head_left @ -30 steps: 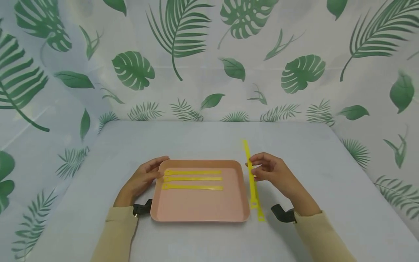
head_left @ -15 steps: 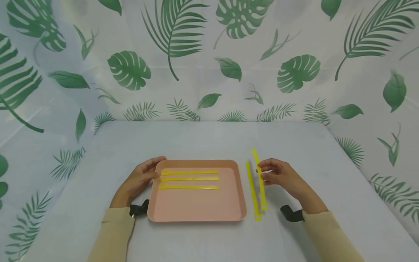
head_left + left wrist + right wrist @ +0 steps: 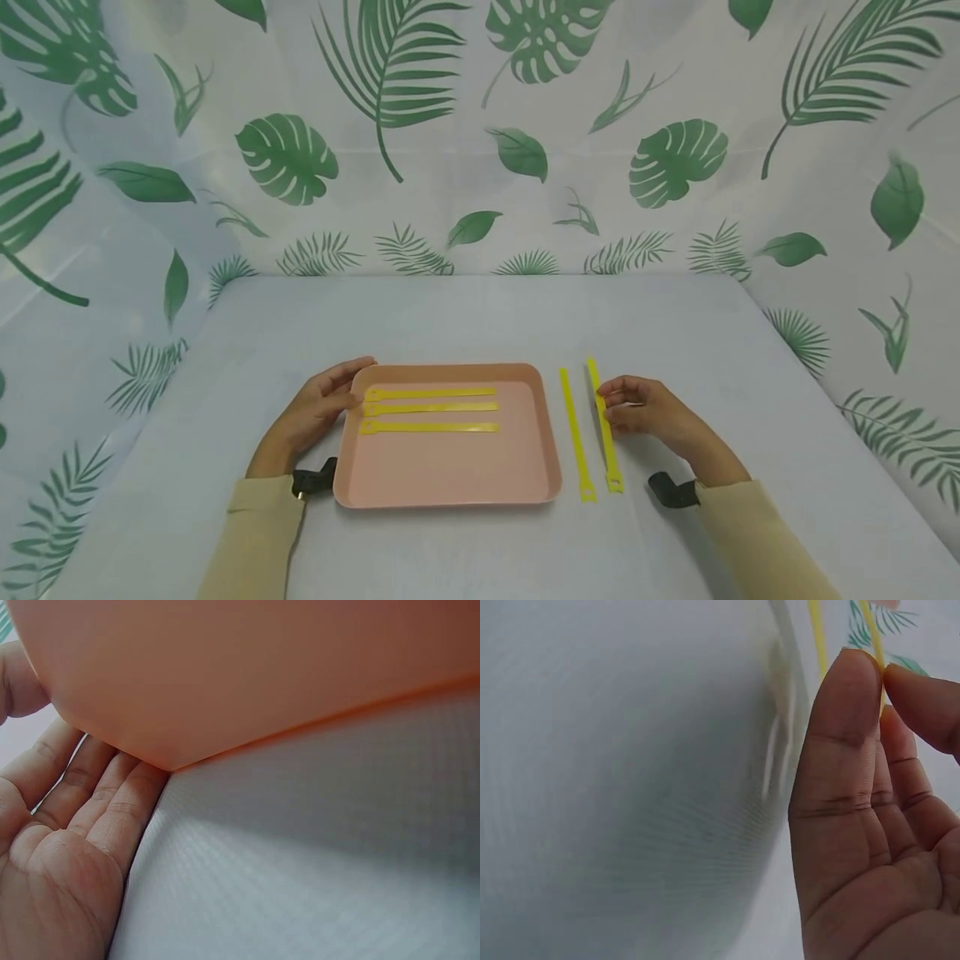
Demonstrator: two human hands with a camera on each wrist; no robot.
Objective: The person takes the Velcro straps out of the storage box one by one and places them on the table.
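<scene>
My left hand [image 3: 324,408] holds the left edge of a pink tray [image 3: 450,479], thumb at the rim. In the left wrist view its fingers [image 3: 112,795] lie against the tray's corner [image 3: 225,682]. Three yellow cable ties [image 3: 435,408], flat strips with a slotted head, lie crosswise in the tray, heads to the left. Right of the tray, my right hand [image 3: 652,412] pinches another yellow cable tie [image 3: 611,462] between thumb and fingertips, its slotted head toward me, close over the table. A further loose tie [image 3: 574,433] lies between it and the tray.
A white cloth covers the table [image 3: 480,317]. Behind and at the sides hangs a white curtain [image 3: 420,200] printed with green leaves. Each wrist wears a black camera mount [image 3: 672,490], the left one [image 3: 315,479] close beside the tray.
My right hand has moved the pinched tie rightward, away from the tray, and down toward the table. It no longer overlaps the loose tie. The left hand keeps its hold on the tray.
</scene>
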